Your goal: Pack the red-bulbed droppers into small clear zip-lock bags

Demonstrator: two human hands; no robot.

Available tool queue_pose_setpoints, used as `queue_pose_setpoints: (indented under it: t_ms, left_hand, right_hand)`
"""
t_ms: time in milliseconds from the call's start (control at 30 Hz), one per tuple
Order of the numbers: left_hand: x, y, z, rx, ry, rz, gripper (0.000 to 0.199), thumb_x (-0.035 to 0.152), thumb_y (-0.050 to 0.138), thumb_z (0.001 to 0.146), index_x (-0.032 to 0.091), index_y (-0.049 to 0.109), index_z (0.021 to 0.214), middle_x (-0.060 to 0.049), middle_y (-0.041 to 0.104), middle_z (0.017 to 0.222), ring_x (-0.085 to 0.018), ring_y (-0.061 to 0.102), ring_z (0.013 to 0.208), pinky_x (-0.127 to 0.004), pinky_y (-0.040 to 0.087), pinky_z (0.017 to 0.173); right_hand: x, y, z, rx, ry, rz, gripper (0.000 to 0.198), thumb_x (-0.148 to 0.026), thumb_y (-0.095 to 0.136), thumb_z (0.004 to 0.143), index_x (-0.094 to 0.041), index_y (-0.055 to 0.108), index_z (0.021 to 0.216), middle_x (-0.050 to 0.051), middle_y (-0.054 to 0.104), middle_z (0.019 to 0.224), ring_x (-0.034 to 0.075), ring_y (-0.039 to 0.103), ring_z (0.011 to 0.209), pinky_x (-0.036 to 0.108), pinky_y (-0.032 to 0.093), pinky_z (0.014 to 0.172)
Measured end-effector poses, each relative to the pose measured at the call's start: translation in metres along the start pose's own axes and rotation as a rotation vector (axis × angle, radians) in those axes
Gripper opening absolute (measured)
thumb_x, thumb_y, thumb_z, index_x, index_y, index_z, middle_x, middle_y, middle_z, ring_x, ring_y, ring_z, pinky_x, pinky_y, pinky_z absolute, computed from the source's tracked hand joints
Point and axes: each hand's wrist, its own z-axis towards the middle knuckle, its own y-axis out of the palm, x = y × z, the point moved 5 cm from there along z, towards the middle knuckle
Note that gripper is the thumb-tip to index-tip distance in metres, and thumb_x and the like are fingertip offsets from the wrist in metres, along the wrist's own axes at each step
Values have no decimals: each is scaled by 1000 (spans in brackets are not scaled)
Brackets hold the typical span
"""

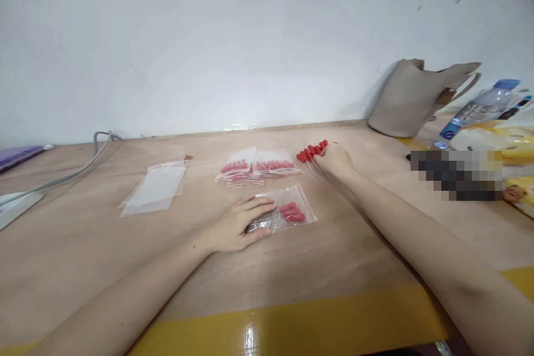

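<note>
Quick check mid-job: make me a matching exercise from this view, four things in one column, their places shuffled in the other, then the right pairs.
Things
1. Left hand
2. Stack of flat bags
3. Handbag
4. Right hand

Places
A. Right of the right hand, by the bottle
B. At the row of red pieces
C. Resting on a clear bag
D. Left of the left hand

Pairs: 1-C, 2-D, 3-A, 4-B

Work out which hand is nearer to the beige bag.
Right. The right hand, at the row of red pieces, is left of the beige bag; the left hand, on the clear bag, lies farther left and nearer the camera.
</note>
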Motion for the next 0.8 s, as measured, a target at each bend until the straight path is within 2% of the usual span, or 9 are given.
queue_pose_setpoints:
  t_ms: [100, 267, 467, 667, 800]
  left_hand:
    - [-1, 1, 0, 2, 0, 4, 49, 43, 48, 90, 25, 40, 135, -4, 41, 140, -24, 35, 130, -43, 29, 108]
    - [-1, 1, 0, -2, 0, 14, 50, 44, 47, 90, 25, 39, 135, -4, 41, 140, -24, 35, 130, -43, 30, 107]
    - [-1, 1, 0, 0, 3, 14, 50, 43, 47, 91, 24, 39, 135, -5, 41, 140, -24, 35, 130, -43, 30, 107]
    - [-1, 0, 0, 4, -1, 11, 49, 43, 47, 91, 25, 39, 135, -5, 40, 140, -24, 35, 130, -45, 31, 107]
    - [0, 0, 1, 5, 2, 5, 49, 43, 47, 90, 25, 39, 135, -5, 41, 140, -25, 35, 130, -45, 31, 107]
  right_hand:
    - [-3, 5, 1, -32, 17, -30, 14, -25, 54, 72, -16, 64, 72, 12, 63, 74, 23, 58, 80, 31, 40, 67]
    - [-11, 12, 0, -32, -22, -63, 24, -36, 51, 76, -18, 67, 79, 11, 65, 86, 24, 60, 87, 34, 42, 74]
    - [-15, 16, 0, -82, 0, -47, 23, -34, 52, 76, -17, 67, 82, 12, 66, 95, 24, 60, 89, 34, 42, 76]
    - [-14, 21, 1, -116, 10, -94, 17, -31, 53, 75, -18, 65, 76, 9, 66, 91, 24, 60, 90, 36, 40, 81]
    - [-21, 20, -4, -134, -18, -137, 18, -28, 52, 76, -16, 64, 77, 14, 65, 89, 28, 59, 89, 42, 38, 80]
